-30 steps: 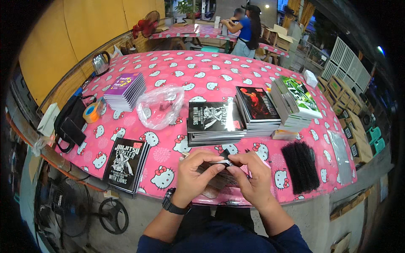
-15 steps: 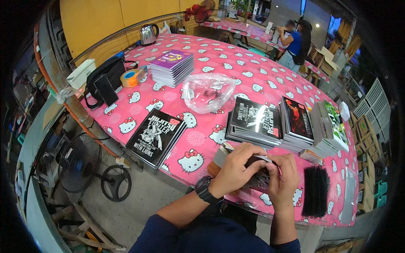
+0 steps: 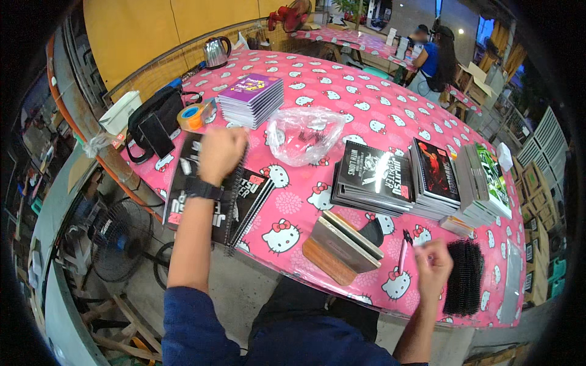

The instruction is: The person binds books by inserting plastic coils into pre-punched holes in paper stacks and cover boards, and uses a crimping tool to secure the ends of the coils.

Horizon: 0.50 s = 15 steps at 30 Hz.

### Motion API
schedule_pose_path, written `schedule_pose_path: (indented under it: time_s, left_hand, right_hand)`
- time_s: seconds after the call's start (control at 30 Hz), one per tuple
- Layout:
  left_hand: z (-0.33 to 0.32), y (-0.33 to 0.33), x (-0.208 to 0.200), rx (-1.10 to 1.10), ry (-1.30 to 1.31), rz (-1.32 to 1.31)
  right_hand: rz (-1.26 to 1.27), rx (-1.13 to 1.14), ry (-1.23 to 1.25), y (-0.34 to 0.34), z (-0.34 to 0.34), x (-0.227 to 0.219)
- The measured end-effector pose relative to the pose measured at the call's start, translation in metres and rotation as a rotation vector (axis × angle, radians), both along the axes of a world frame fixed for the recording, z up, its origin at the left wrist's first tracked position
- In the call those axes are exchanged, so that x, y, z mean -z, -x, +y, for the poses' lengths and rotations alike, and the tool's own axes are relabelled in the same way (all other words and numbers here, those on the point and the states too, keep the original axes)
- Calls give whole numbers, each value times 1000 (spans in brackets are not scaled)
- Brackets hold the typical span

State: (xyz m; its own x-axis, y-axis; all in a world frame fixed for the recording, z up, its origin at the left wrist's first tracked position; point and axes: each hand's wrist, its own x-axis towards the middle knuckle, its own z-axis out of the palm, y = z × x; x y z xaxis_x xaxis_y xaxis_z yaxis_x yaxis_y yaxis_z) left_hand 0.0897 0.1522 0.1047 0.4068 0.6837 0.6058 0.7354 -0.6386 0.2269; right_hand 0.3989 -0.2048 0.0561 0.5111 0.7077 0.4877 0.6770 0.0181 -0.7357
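Observation:
With my left hand (image 3: 223,155) closed on its upper edge, a black spiral notebook (image 3: 190,177) tilts over another black spiral notebook (image 3: 251,198) at the table's left edge. My right hand (image 3: 434,265) has its fingers curled in near the front edge; whether anything is in them is hidden. Just left of it lie pink-handled pliers (image 3: 403,251), apart from the hand. On its other side is a bundle of black binding coils (image 3: 464,277). Between my arms stands a wooden block (image 3: 326,259) with grey upright boards (image 3: 347,243) and a slot between them.
Stacks of black notebooks (image 3: 372,174), red-and-black notebooks (image 3: 436,174) and green-and-white notebooks (image 3: 488,177) stand to the right. A clear plastic bag (image 3: 305,134), purple notebooks (image 3: 250,97), tape rolls (image 3: 192,116), a black bag (image 3: 152,119) and a kettle (image 3: 217,52) lie farther back. A person (image 3: 433,64) sits beyond.
My left hand has carried a black notebook from the wooden block to the left stack. The right hand has moved right, and the pliers now lie on the table.

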Motion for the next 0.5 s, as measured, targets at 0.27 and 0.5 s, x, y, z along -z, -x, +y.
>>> schedule_pose_path:
  time_s: [0.27, 0.5]
  left_hand:
    - [12, -20, 127, 296, 350, 313]
    - [8, -23, 132, 360, 324, 294]
  right_hand:
    - [-78, -227, 290, 45, 35, 30]
    - [-34, -192, 306, 33, 20, 30]
